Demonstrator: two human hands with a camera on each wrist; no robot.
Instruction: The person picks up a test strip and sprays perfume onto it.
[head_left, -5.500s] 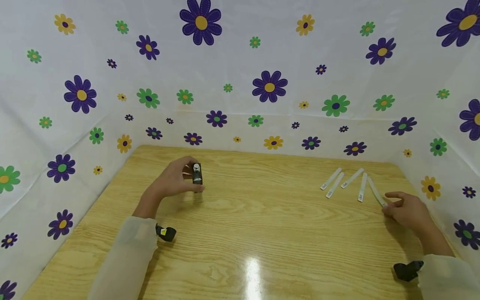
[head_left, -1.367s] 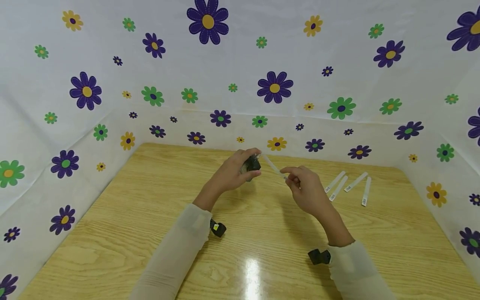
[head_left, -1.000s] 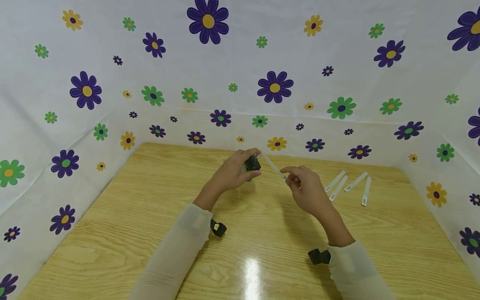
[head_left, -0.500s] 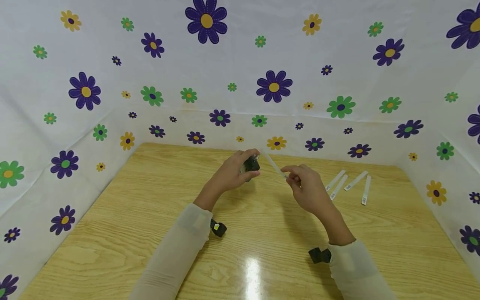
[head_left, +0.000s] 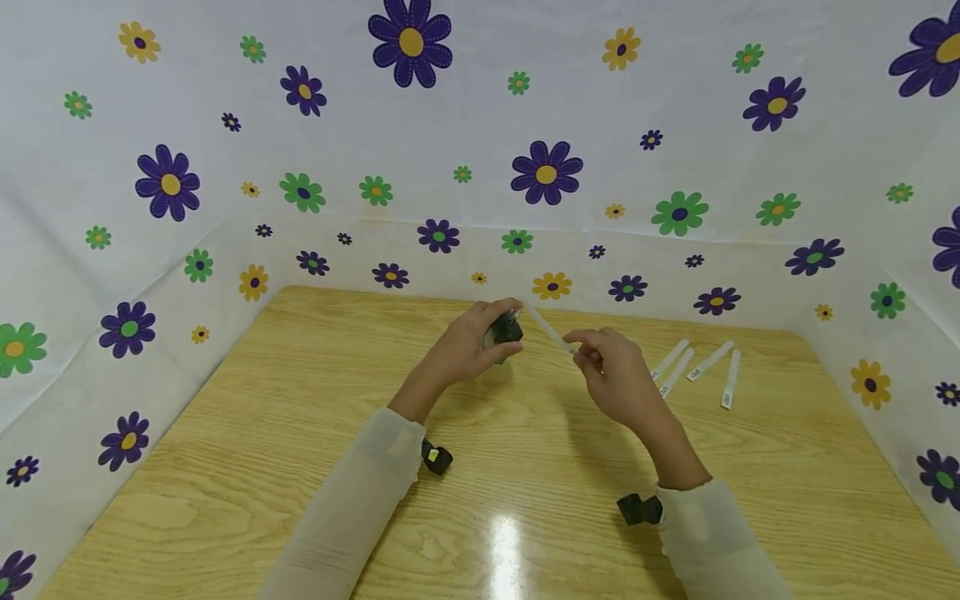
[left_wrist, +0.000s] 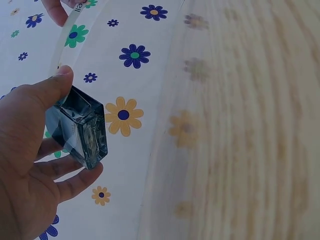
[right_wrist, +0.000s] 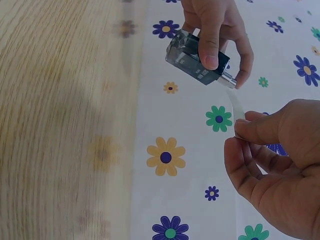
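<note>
My left hand grips a dark, square glass perfume bottle, tilted above the table. One finger lies at its silver spray nozzle. Facing it, my right hand pinches one end of a white paper test strip between thumb and fingers. The strip's far end points up toward the nozzle, close in front of it. In the left wrist view, the bottle's clear, thick base faces the camera, and the nozzle is hidden behind my thumb.
Several more white test strips with small printed labels lie on the wooden table, to the right of my right hand. A white cloth with printed flowers hangs behind the table and along both sides.
Earlier my hands were far apart, the right picking up a strip at the table's right. Both have since come together near the middle; over the last second they hold nearly still.
</note>
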